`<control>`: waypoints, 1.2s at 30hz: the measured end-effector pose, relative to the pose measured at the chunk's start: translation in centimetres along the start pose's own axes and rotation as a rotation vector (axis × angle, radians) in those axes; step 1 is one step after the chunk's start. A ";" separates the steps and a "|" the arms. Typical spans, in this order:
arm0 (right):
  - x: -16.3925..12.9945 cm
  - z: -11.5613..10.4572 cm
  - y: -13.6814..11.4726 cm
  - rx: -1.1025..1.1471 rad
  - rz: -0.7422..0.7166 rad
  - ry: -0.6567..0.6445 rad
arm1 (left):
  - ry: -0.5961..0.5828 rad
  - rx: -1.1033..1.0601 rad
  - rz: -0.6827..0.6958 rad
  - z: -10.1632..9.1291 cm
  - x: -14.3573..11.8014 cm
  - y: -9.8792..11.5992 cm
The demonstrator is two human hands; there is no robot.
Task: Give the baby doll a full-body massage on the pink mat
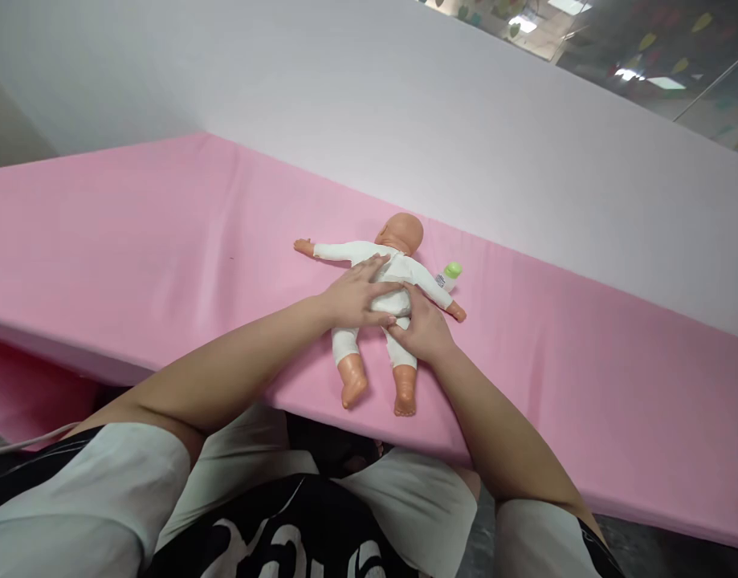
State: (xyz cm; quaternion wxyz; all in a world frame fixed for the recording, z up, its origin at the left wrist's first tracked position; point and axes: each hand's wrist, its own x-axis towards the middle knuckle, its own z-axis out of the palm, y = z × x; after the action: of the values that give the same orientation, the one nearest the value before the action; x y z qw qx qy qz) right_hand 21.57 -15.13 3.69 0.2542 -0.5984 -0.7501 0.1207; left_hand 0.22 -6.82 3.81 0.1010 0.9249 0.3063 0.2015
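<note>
- Nearest the camera: the person's lap, in a black garment with white lettering and pale sleeves [121, 490]. Both bare forearms reach forward over the near edge of the table.
- Pink cover [133, 265]: it spreads over the whole table top, and everything else in the scene lies on it.
- Doll [398, 301]: a baby doll in a white suit, lying flat near the front edge. Its feet [405, 397] point toward the person and its head [401, 233] points away, so the long axis runs near to far with a slight lean to the right. Its arms are spread out to either side.
- Left hand [353, 299]: it lies palm down across the doll's trunk, coming in from the left. The fingers are stretched out and slightly spread, resting flat on the white suit rather than curled about it.
- Right hand [422, 325]: it sits against the doll's hip and upper leg on the right side. The fingers are bent in against the cloth; whether they pinch the fabric cannot be told. This hand is lower on the doll, the left one higher.
- Small bottle [448, 275]: white with a green cap, it lies just beyond the doll's right-side arm, close to the right hand but not touched.
- Farthest: a pale wall panel [405, 112] rises behind the table.
</note>
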 end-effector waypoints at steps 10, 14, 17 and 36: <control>0.1 -0.2 0.2 -0.067 0.092 -0.014 | 0.108 0.109 -0.472 0.4 0.1 -0.4; 0.0 0.1 0.8 -0.094 0.037 0.044 | 0.216 0.160 -0.400 0.0 -0.3 0.2; -0.1 0.4 1.0 -0.131 -0.068 0.176 | 0.270 0.137 -0.192 -0.1 -0.5 1.0; -0.6 0.3 -0.5 -0.135 -0.215 -0.005 | -0.119 -0.228 0.159 -1.6 -0.7 0.5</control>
State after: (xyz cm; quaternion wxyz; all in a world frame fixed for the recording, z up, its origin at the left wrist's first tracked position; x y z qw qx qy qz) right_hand 21.05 -15.75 3.53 0.2229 -0.5298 -0.8172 0.0434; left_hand -0.76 -7.51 5.21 0.2072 0.9390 0.2007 0.1873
